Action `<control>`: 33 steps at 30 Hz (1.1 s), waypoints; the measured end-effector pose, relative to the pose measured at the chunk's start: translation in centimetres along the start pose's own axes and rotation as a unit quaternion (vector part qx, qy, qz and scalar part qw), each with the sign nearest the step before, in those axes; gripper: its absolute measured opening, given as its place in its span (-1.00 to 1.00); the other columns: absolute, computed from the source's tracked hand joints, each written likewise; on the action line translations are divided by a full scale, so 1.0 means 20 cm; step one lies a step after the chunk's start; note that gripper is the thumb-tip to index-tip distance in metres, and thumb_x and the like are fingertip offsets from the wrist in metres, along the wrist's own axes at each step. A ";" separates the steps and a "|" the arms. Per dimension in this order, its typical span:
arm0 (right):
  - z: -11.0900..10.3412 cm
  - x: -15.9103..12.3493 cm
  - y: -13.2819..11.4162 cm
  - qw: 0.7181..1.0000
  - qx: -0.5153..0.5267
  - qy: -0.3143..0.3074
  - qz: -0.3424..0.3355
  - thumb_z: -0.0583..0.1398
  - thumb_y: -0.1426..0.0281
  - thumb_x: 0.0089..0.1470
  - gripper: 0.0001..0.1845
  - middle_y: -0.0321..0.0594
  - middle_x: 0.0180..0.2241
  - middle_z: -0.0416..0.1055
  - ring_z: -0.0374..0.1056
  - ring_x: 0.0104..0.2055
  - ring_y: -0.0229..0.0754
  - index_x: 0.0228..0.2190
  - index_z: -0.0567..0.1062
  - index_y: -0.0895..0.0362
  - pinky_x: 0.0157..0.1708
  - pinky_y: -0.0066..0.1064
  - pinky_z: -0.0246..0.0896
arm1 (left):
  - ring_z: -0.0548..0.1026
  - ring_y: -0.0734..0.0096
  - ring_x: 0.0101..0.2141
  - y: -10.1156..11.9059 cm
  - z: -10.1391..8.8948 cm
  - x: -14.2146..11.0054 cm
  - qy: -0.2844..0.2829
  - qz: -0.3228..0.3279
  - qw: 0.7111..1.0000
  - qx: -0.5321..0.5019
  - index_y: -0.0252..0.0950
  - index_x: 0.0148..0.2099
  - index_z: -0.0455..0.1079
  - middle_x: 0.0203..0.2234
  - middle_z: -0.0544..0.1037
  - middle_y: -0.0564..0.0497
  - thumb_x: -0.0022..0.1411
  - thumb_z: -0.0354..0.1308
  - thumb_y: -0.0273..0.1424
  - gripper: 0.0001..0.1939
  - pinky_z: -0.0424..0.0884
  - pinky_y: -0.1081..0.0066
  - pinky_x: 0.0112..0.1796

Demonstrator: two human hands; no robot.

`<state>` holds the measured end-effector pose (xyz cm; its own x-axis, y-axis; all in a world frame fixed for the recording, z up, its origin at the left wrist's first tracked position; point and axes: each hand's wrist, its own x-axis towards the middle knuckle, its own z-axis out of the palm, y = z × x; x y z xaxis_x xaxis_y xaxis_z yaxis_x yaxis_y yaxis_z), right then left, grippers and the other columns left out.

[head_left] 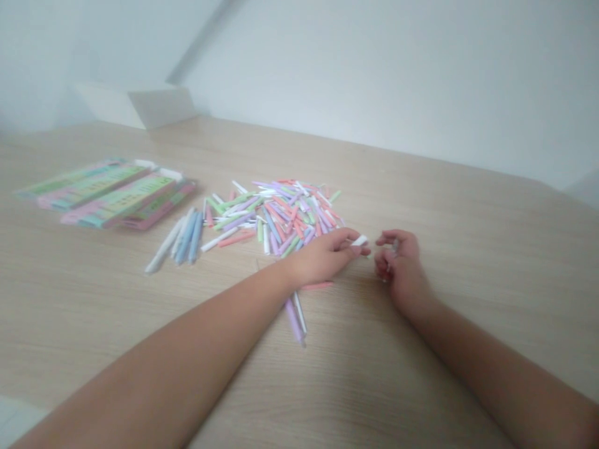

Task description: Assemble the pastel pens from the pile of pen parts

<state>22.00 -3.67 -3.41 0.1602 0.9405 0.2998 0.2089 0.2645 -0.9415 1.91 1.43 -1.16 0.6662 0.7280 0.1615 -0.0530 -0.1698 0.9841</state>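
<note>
My left hand (330, 252) is closed, its fingertips pinching a short white pen part (360, 241). To its right, across a small gap, my right hand (401, 265) has its fingers curled around something small and greyish that blur keeps me from making out. Just beyond my left hand lies a loose pile of pastel pen parts (285, 212) in purple, green, orange, blue and white. Under my left wrist, a purple pen (294, 321) and a thin white stick (300, 313) lie side by side. An orange piece (318, 285) rests near the same hand.
Several blue and white pens (187, 234) lie in a row left of the pile. Farther left are flat pastel printed packs (119, 199). A white box-like object (161, 105) stands at the back of the wooden table (491, 249), near the wall.
</note>
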 end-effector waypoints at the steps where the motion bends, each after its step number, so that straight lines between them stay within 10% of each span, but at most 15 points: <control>1: 0.00 0.01 0.01 1.000 0.021 0.008 0.018 0.14 0.34 0.14 -0.70 -0.37 -0.26 0.33 0.12 -0.56 -0.32 -0.06 0.32 -0.06 -0.62 -0.46 0.02 | 0.50 0.35 0.11 0.00 0.00 0.00 0.008 0.008 1.000 -0.024 -0.27 0.00 0.42 0.00 0.60 -0.10 0.43 0.08 -0.32 -0.80 0.31 0.34 0.15; 5: 0.00 0.02 0.00 0.999 -0.018 0.007 0.050 0.11 0.31 0.22 -0.88 -0.41 -0.53 0.24 0.18 -0.54 -0.25 -0.22 0.42 0.01 -0.57 -0.43 0.08 | 0.51 0.29 0.07 0.03 -0.02 0.00 0.036 0.024 0.998 -0.038 -0.30 0.02 0.44 -0.01 0.59 -0.14 0.43 0.10 -0.25 -0.74 0.35 0.29 0.09; 10: 0.00 0.02 -0.04 0.997 -0.076 -0.013 0.017 0.16 0.08 0.28 -0.67 -0.24 -0.38 0.47 0.37 -0.36 -0.19 -0.21 0.55 0.06 -0.38 -0.34 0.30 | 0.50 0.32 0.02 0.04 -0.02 0.00 0.050 0.006 0.998 -0.042 -0.32 0.04 0.45 -0.04 0.59 -0.12 0.40 0.13 -0.30 -0.74 0.35 0.32 0.07; 17: 0.00 0.03 -0.02 0.998 0.030 0.003 0.057 0.19 0.09 0.25 -0.71 -0.32 -0.43 0.38 0.22 -0.52 -0.27 -0.21 0.55 0.02 -0.57 -0.43 0.12 | 0.51 0.43 -0.19 0.05 -0.02 0.00 0.057 -0.039 0.996 -0.065 -0.28 0.06 0.43 -0.27 0.53 0.00 0.41 0.07 -0.25 -0.70 0.39 0.40 -0.13; 33: -0.02 0.03 0.02 0.996 0.036 -0.045 0.066 0.15 0.05 0.25 -0.65 -0.28 -0.45 0.39 0.25 -0.49 -0.22 -0.32 0.56 0.03 -0.52 -0.37 0.16 | 0.33 0.44 -0.43 0.04 -0.05 0.02 0.068 0.010 0.998 0.005 -0.29 -0.41 0.31 -0.51 0.33 0.05 0.44 -0.13 -0.08 -0.51 0.32 0.39 -0.30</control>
<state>22.60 -3.02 -3.61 0.0946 0.9824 0.1609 0.1206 0.1491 -0.9814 1.43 2.16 -0.30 0.5573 0.8084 0.1897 -0.0575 -0.1903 0.9800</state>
